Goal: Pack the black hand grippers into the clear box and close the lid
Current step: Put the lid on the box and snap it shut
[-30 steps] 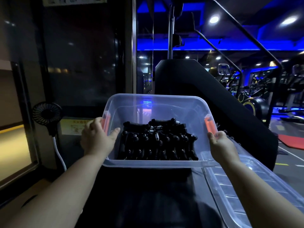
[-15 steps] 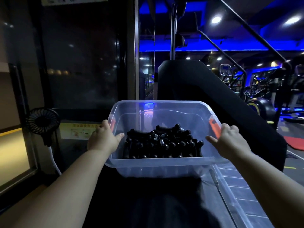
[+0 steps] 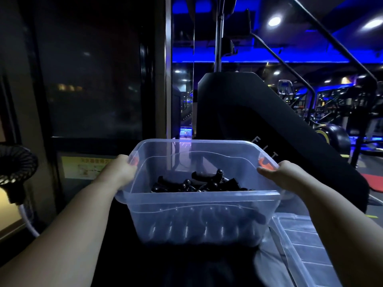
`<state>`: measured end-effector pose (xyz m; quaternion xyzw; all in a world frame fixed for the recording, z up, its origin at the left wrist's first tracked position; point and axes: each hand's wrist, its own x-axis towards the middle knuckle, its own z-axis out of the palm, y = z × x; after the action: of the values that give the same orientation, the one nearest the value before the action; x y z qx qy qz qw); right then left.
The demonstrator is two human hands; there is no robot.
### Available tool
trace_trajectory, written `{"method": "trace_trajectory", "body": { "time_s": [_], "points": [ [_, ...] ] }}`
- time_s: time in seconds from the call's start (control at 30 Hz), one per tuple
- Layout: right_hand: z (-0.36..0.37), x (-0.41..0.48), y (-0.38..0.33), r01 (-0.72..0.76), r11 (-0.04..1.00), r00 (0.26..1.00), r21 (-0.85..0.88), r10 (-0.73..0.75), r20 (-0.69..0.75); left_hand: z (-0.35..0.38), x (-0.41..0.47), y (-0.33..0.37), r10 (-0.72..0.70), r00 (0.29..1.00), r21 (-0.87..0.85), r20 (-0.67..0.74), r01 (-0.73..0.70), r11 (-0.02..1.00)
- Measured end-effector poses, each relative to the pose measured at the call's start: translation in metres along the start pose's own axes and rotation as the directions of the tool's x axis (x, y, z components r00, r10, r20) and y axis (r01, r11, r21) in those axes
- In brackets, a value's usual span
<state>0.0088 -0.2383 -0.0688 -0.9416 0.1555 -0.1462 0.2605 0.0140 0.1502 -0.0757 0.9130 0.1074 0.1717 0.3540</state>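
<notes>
One clear box [image 3: 199, 220], lid off, held between two hands; inside lies one heap of black hand grippers [image 3: 199, 184], too tangled for their number to be counted. Left hand [image 3: 121, 172]: forearm extended, the grip curled over the left rim beside one orange latch [image 3: 134, 161]; right hand [image 3: 277, 175]: forearm extended, thumb laid along the right rim, the grip wrapped round that rim beside a second orange latch [image 3: 264, 162]. One clear lid [image 3: 306, 245] lies flat at lower right, just beside the box; whether the box base rests on the dark surface beneath cannot be told. One small black fan [image 3: 14, 164] stands at far left; one black machine [image 3: 259, 121] rises behind the box.
</notes>
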Motion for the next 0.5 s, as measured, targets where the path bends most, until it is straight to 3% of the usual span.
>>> {"method": "trace_trajectory", "body": {
  "time_s": [0.37,0.5],
  "points": [
    [0.007,0.045,-0.020,-0.009,0.976,0.981,-0.219,0.051,0.190,0.007,0.031,0.012,-0.059,0.996,0.092,0.074,0.052,0.994],
    [0.008,0.050,-0.014,-0.011,0.969,0.982,-0.246,0.057,0.180,0.007,0.021,0.016,-0.036,0.995,-0.018,0.098,0.038,0.999]
  ]
}}
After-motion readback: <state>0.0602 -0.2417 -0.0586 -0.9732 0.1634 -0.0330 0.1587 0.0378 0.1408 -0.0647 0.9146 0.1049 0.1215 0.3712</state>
